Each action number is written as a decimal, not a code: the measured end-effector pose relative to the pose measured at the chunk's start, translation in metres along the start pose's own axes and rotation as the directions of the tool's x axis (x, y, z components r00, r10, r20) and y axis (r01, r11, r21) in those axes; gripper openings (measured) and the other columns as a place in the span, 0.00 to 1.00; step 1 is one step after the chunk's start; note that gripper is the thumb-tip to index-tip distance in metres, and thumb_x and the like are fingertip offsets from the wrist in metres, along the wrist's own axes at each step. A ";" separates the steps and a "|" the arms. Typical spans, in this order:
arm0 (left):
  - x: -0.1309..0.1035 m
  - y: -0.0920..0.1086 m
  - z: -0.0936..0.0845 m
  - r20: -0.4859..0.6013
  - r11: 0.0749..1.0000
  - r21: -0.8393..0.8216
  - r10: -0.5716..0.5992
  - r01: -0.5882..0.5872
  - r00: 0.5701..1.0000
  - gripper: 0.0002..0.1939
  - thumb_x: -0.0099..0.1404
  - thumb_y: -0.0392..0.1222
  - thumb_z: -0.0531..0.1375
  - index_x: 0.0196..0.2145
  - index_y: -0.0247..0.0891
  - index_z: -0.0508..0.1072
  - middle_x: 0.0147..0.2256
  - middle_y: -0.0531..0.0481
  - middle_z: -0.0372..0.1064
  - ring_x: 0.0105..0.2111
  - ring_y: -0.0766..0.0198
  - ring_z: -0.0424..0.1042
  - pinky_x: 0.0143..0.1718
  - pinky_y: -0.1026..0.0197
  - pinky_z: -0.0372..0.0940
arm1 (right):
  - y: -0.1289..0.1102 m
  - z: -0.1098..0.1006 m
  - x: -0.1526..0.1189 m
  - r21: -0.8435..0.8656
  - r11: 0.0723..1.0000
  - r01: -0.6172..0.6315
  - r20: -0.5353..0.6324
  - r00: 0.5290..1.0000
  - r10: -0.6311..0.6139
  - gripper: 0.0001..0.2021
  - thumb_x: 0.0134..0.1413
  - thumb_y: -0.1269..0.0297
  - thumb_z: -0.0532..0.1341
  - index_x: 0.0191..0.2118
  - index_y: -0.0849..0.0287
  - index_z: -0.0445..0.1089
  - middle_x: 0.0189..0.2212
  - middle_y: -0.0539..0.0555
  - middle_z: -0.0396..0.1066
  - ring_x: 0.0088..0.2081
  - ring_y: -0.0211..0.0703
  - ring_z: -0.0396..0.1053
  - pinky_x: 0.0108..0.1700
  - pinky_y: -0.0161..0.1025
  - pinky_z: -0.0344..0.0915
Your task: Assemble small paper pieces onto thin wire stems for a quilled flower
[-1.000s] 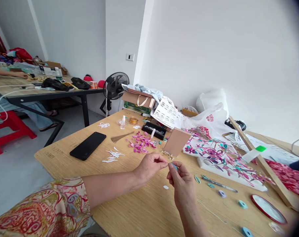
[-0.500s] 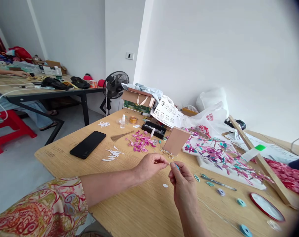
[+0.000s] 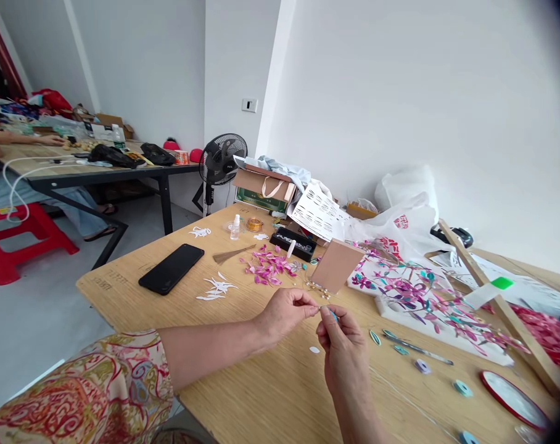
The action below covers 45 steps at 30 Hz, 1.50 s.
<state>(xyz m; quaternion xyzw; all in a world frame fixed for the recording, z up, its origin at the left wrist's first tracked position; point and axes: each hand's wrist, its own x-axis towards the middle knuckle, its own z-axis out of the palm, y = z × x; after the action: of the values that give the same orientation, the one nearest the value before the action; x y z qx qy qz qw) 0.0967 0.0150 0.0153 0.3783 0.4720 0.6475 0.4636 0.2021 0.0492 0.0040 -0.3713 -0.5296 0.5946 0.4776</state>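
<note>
Over the wooden table, my left hand (image 3: 287, 313) and my right hand (image 3: 347, 345) meet fingertip to fingertip. A small blue piece (image 3: 334, 317) shows between the thumb and fingers of my right hand; its kind is mostly hidden. The thumb and forefinger of my left hand are pinched at its tip, on something too small to name. Below the hands lies a white oval piece (image 3: 314, 349). A pale thread (image 3: 407, 398) runs over the table by my right wrist. Pink petals (image 3: 268, 266) and white petal-like strips (image 3: 216, 287) lie beyond my left hand.
A black phone (image 3: 171, 269) lies to the left. On the right are a pen (image 3: 419, 348), teal spools (image 3: 462, 388), a red-rimmed hoop (image 3: 514, 398), purple flower sprays (image 3: 428, 290) and a wooden bar (image 3: 502, 314). A brown board (image 3: 337, 266) stands ahead. Another person's arm rests on the far table (image 3: 21, 154).
The view has swung slightly left, so the table's things sit a little further right. My hands stay together in nearly the same pinch.
</note>
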 end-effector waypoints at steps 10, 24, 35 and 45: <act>0.006 -0.003 -0.009 -0.010 0.981 0.182 0.073 -0.070 0.997 0.05 0.50 0.37 0.56 0.23 0.32 0.69 0.21 0.53 0.64 0.24 0.69 0.62 0.28 0.66 0.57 | 0.005 0.003 -0.008 -0.128 0.986 -0.106 0.149 0.981 0.125 0.12 0.41 0.55 0.61 0.24 0.60 0.64 0.17 0.48 0.64 0.17 0.32 0.57 0.18 0.29 0.52; 0.001 0.016 -0.019 0.422 0.959 0.224 0.066 -0.174 0.904 0.04 0.50 0.38 0.59 0.23 0.34 0.71 0.23 0.52 0.65 0.25 0.69 0.62 0.28 0.67 0.56 | -0.047 -0.029 0.016 -0.677 0.666 0.312 0.328 0.939 -0.107 0.11 0.42 0.56 0.58 0.19 0.56 0.68 0.15 0.47 0.61 0.20 0.37 0.55 0.23 0.33 0.51; 0.007 0.007 -0.015 0.285 0.865 0.439 0.125 -0.245 0.950 0.03 0.51 0.33 0.57 0.22 0.33 0.70 0.22 0.53 0.64 0.25 0.71 0.61 0.27 0.68 0.55 | -0.052 -0.022 -0.025 -0.773 0.360 0.522 0.459 0.853 -0.250 0.11 0.49 0.60 0.53 0.23 0.55 0.68 0.16 0.48 0.64 0.19 0.37 0.60 0.22 0.32 0.51; -0.004 0.028 -0.010 0.323 1.000 0.021 -0.027 0.022 0.946 0.05 0.48 0.37 0.61 0.23 0.32 0.69 0.22 0.55 0.63 0.25 0.73 0.60 0.30 0.68 0.55 | -0.035 -0.035 0.002 -0.779 0.439 0.447 0.446 0.888 -0.113 0.16 0.53 0.56 0.49 0.25 0.59 0.67 0.15 0.47 0.59 0.19 0.35 0.58 0.21 0.29 0.54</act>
<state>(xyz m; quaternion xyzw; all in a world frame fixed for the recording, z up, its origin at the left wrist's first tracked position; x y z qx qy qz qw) 0.0823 0.0050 0.0395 0.4773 0.4000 0.5669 0.5393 0.2412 0.0605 0.0331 -0.3604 -0.8811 0.2101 0.2230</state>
